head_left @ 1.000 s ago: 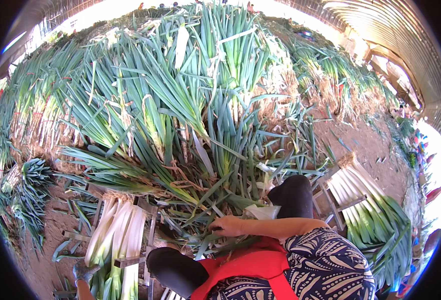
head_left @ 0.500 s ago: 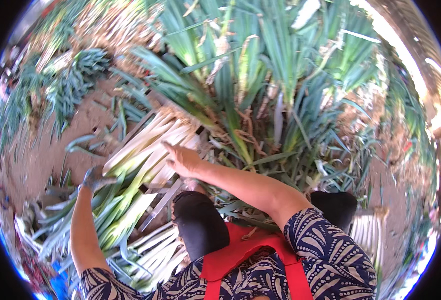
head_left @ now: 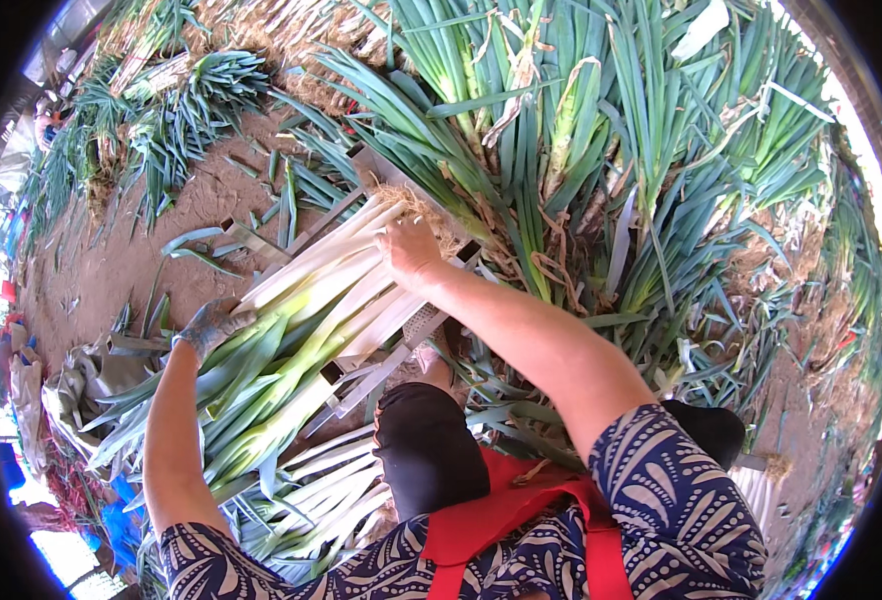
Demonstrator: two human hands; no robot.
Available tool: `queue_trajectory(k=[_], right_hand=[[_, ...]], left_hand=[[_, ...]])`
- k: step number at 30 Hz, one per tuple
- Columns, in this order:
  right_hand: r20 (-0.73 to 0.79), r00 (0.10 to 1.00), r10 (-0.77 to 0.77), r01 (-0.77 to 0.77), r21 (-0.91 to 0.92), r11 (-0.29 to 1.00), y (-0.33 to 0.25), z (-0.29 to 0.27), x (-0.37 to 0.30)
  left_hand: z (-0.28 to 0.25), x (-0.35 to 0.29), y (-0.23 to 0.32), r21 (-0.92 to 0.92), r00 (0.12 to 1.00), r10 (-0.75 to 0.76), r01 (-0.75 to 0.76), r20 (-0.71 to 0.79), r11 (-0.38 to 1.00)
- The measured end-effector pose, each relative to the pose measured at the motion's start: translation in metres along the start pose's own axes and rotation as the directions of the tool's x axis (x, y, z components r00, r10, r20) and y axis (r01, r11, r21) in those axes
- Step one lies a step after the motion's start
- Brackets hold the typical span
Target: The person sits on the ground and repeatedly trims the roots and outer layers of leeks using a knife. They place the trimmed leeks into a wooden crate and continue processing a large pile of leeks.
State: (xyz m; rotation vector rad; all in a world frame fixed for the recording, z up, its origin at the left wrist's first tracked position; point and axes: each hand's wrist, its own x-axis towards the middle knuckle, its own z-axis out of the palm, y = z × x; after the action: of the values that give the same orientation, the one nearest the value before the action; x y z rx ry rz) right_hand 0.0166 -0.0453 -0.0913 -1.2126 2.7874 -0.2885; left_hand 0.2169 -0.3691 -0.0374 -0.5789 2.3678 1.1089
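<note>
A bundle of leeks (head_left: 336, 285) lies slantwise in a metal rack (head_left: 306, 235) in front of me, pale stalks and roots toward the upper right, green leaves toward the lower left. My left hand (head_left: 213, 326), in a dirty grey glove, is closed on the bundle's left edge where white turns to green. Close to the roots (head_left: 406, 200), my right hand (head_left: 410, 254) has its fingers curled down onto a white stalk. Its fingertips are partly hidden by the hand itself.
Upright leeks (head_left: 581, 150) stand thickly beyond and to the right. More trimmed leeks (head_left: 336, 480) lie below the rack, beside my dark-clad knee (head_left: 426, 450). Loose leaves are scattered on the brown soil (head_left: 91, 270). A crumpled grey sack (head_left: 101, 385) sits at the left.
My right hand has moved up the stalks toward the roots, and its outstretched finger has curled in. The left hand stays at the bundle's edge. The whole view has shifted.
</note>
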Motion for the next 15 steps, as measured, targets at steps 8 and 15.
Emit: queue_trajectory(k=[8,15], right_hand=[[-0.138,0.985,-0.100,0.107,0.038,0.994,-0.010,-0.027,0.018],[-0.078,0.994,-0.082,0.096,0.192,0.977,0.006,0.020,0.004]], left_hand=[[0.001,0.002,-0.023,-0.053,0.995,0.082,-0.085,-0.052,0.995],[0.019,-0.005,-0.007,0.065,0.992,0.059,-0.051,-0.115,0.997]])
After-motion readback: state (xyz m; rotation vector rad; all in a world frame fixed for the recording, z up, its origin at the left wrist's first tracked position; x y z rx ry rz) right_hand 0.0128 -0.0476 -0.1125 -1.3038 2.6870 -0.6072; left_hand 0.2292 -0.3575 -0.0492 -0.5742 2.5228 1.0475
